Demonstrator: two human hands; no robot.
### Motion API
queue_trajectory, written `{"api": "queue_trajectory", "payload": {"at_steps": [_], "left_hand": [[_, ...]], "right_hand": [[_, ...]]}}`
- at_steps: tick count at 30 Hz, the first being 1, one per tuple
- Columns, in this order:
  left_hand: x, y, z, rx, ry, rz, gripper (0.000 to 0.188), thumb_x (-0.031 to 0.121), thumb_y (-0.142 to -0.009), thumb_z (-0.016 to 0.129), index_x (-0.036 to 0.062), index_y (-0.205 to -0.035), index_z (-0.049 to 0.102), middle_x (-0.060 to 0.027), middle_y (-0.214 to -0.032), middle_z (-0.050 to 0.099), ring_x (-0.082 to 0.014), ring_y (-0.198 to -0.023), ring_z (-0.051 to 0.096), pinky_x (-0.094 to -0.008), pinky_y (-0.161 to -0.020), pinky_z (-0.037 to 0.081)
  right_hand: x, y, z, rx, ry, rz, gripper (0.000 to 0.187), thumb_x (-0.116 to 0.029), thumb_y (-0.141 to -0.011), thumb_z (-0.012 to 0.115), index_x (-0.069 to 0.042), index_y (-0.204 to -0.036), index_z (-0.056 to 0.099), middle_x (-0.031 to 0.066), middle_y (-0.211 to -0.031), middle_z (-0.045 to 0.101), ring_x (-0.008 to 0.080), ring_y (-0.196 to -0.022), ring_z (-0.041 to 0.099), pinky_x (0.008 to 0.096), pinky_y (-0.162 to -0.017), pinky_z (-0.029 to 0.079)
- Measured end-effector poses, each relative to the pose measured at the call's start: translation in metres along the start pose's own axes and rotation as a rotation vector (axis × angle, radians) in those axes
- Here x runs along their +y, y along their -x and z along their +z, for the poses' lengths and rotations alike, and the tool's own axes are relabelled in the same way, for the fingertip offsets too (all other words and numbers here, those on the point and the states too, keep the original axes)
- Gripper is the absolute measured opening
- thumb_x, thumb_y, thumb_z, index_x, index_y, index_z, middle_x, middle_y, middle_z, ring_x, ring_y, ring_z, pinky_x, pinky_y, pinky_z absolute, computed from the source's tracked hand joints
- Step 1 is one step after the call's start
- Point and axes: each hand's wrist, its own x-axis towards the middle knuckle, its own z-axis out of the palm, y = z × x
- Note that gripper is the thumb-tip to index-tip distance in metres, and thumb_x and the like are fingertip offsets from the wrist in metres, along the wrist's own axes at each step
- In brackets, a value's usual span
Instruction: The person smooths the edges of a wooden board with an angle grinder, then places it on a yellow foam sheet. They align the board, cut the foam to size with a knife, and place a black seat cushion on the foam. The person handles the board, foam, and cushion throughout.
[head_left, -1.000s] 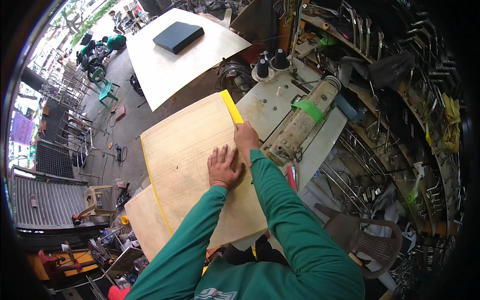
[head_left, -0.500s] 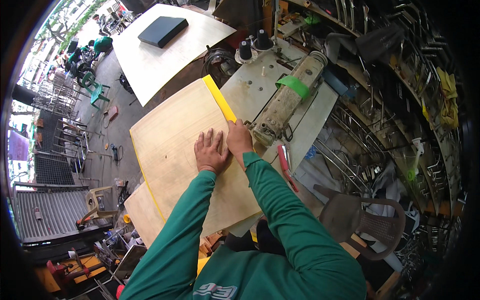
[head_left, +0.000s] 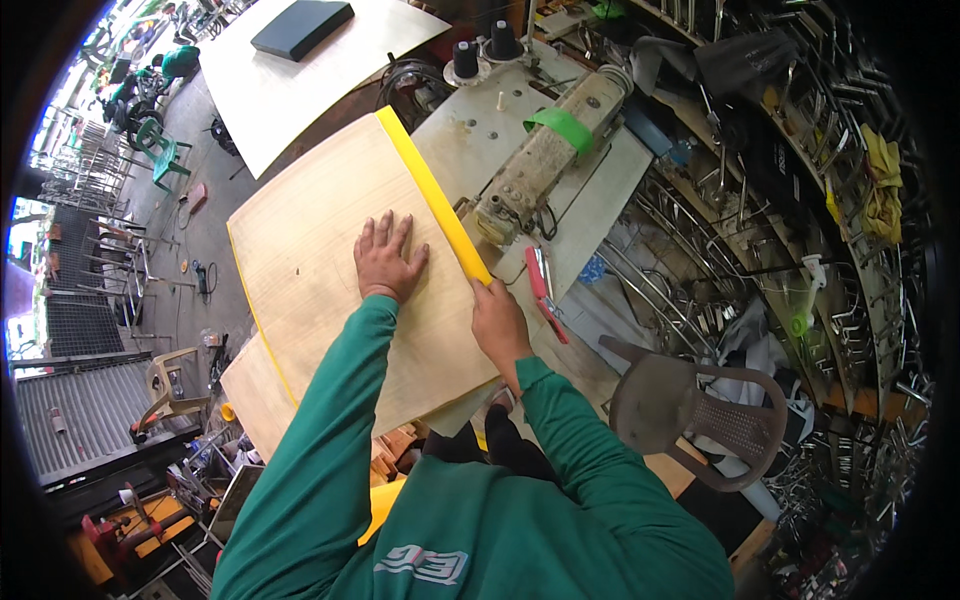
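Over to the right, a pale counter (head_left: pixel 455 145) carries a sewing machine (head_left: pixel 550 155); I see a red tool (head_left: pixel 541 288) near it. Left of the machine lies my wooden board (head_left: pixel 320 235), a yellow strip (head_left: pixel 432 190) along its right edge. My left hand (head_left: pixel 388 265) rests flat on the board, fingers spread, gripping nothing. My right hand (head_left: pixel 499 322) curls at the strip's near end; I cannot tell whether it grips.

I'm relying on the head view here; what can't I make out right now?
- Head view: the right hand's grip at the yellow strip, hidden by its own back.
- Head view: the wooden board beneath the left hand, covered by that palm.
- Head view: the far pale sheet's end, cut off by the upper edge.
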Motion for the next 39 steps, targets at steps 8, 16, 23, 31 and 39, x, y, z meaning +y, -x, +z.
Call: {"api": "queue_trajectory", "payload": {"at_steps": [8, 16, 23, 31, 39], "left_hand": [[-0.001, 0.0, 0.004, -0.024, -0.051, 0.005, 0.068, 0.06, -0.101, 0.06, 0.0299, -0.162, 0.053, -0.0081, -0.172, 0.043, -0.0375, -0.161, 0.032, -0.0534, -0.132, 0.022], [-0.003, -0.001, 0.01, -0.014, -0.064, 0.018, 0.069, 0.062, -0.101, 0.059, 0.0308, -0.162, 0.052, -0.0065, -0.173, 0.043, -0.0349, -0.161, 0.031, -0.0532, -0.132, 0.022], [-0.006, 0.0, 0.014, -0.018, -0.052, 0.025, 0.069, 0.061, -0.101, 0.059, 0.0306, -0.162, 0.052, -0.0086, -0.173, 0.043, -0.037, -0.161, 0.031, -0.0554, -0.131, 0.021], [-0.046, 0.014, 0.005, -0.112, 0.155, 0.013, 0.079, 0.065, -0.097, 0.066, 0.0282, -0.165, 0.049, -0.011, -0.177, 0.033, -0.0382, -0.164, 0.023, -0.0548, -0.133, 0.015], [-0.197, 0.157, -0.061, -0.061, 0.026, -0.655, 0.102, 0.082, -0.084, 0.071, 0.0273, -0.167, 0.045, -0.018, -0.178, 0.026, -0.0402, -0.164, 0.022, -0.0579, -0.132, 0.018]], "right_hand": [[0.035, 0.134, -0.037, -0.011, -0.076, 0.043, 0.042, -0.01, -0.099, 0.063, -0.003, -0.139, 0.068, 0.0154, -0.109, 0.062, 0.0368, -0.099, 0.067, 0.0464, -0.088, 0.058], [0.1, 0.3, -0.045, 0.011, -0.038, 0.074, 0.049, -0.007, -0.092, 0.071, -0.008, -0.141, 0.07, 0.0126, -0.103, 0.063, 0.0335, -0.095, 0.066, 0.0453, -0.084, 0.057], [0.121, 0.391, -0.069, 0.124, -0.042, 0.326, 0.041, -0.006, -0.097, 0.066, -0.007, -0.138, 0.07, 0.0157, -0.109, 0.068, 0.0364, -0.098, 0.07, 0.0454, -0.085, 0.059], [0.088, 0.209, -0.07, 0.171, -0.243, 0.119, 0.035, -0.014, -0.097, 0.07, -0.007, -0.131, 0.068, 0.0147, -0.108, 0.072, 0.0379, -0.1, 0.072, 0.0467, -0.084, 0.059], [-0.001, 0.027, -0.057, 0.023, 0.001, 0.132, 0.07, -0.054, -0.101, 0.067, 0.002, -0.142, 0.064, 0.0247, -0.132, 0.071, 0.0456, -0.121, 0.068, 0.0527, -0.101, 0.055]]}}
